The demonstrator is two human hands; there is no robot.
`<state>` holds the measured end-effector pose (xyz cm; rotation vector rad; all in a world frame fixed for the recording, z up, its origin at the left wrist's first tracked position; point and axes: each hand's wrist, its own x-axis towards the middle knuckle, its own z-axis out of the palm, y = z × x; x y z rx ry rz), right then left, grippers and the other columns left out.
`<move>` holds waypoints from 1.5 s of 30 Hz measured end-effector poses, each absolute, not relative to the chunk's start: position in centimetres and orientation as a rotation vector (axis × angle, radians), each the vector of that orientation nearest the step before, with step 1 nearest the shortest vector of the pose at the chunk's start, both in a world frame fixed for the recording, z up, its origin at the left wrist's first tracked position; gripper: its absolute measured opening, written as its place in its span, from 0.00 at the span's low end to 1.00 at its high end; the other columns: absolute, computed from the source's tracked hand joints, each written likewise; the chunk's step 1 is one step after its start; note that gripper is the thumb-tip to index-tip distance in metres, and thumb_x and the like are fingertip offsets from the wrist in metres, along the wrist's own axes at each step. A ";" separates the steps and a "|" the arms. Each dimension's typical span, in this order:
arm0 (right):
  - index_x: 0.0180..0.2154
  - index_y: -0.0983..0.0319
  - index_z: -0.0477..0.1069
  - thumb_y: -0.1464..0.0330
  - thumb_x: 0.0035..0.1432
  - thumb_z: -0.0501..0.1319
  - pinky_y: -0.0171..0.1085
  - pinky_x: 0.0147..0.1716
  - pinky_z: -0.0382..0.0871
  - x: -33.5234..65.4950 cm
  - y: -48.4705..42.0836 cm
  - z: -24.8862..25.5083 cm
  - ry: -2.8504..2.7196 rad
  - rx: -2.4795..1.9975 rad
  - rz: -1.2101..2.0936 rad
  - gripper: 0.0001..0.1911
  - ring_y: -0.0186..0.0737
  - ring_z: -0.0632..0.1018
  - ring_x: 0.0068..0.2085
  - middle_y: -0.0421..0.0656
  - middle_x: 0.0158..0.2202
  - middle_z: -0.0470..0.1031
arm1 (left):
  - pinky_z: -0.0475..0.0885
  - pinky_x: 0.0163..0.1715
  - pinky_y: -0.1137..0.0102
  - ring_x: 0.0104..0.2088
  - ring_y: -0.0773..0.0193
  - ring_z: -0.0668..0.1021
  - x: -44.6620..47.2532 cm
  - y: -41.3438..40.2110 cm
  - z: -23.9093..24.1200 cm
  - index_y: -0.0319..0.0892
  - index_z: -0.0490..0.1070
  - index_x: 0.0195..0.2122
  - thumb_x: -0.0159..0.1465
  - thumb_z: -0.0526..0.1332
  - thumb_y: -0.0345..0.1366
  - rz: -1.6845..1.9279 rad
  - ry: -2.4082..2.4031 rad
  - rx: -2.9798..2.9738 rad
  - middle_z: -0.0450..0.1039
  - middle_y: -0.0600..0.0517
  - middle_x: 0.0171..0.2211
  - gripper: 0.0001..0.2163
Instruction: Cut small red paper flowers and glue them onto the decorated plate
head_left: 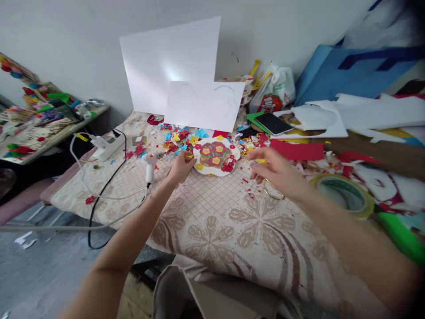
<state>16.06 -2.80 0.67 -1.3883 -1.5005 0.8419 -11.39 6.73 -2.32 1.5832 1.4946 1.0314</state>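
Observation:
A white scalloped card (210, 169) lies on the patterned tablecloth, decorated with red and yellow paper flowers over a brown middle. At its left edge is my left hand (182, 167), its fingers closed on the rim beside a small yellow bit. My right hand (270, 168) hovers right of the card, apart from it, fingers loosely spread and slightly blurred; nothing shows in them. Under that hand a thin gold-coloured loop (274, 195) shows; whether it is worn or lies on the cloth I cannot tell. A white glue gun (150, 170) stands left of my left hand.
Colourful paper cutouts (175, 141) are strewn behind the card. White boards (202, 106) lean on the wall. At right are a phone (274, 123), red paper (297, 150), and a tape roll (343, 192). A power strip (108, 148) with cables lies left.

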 end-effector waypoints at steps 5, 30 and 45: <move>0.40 0.61 0.63 0.77 0.53 0.54 0.30 0.16 0.68 13.6 0.9 -1.2 -1.239 -1.444 1.128 0.12 0.28 0.72 0.21 0.44 0.40 0.72 | 0.67 0.20 0.72 0.19 0.68 0.72 -11.6 7.4 -2.2 0.40 0.68 0.35 0.52 0.64 0.32 1.029 1.457 1.568 0.70 0.54 0.22 0.10; 0.53 0.58 0.58 0.60 0.61 0.53 0.38 0.30 0.73 14.8 -13.8 -0.7 -1.340 -1.409 1.320 0.21 0.39 0.75 0.27 0.39 0.24 0.73 | 0.70 0.24 0.75 0.29 0.68 0.75 -14.2 -6.7 -0.6 0.39 0.66 0.42 0.52 0.66 0.36 0.998 1.138 1.244 0.71 0.51 0.32 0.17; 0.40 0.59 0.69 0.63 0.58 0.57 0.36 0.33 0.73 16.3 -10.3 -2.3 -1.192 -1.342 0.793 0.10 0.39 0.77 0.36 0.45 0.41 0.74 | 0.70 0.27 0.71 0.26 0.68 0.73 -15.6 -8.1 -1.4 0.42 0.67 0.46 0.61 0.57 0.37 0.859 1.550 1.985 0.71 0.49 0.38 0.13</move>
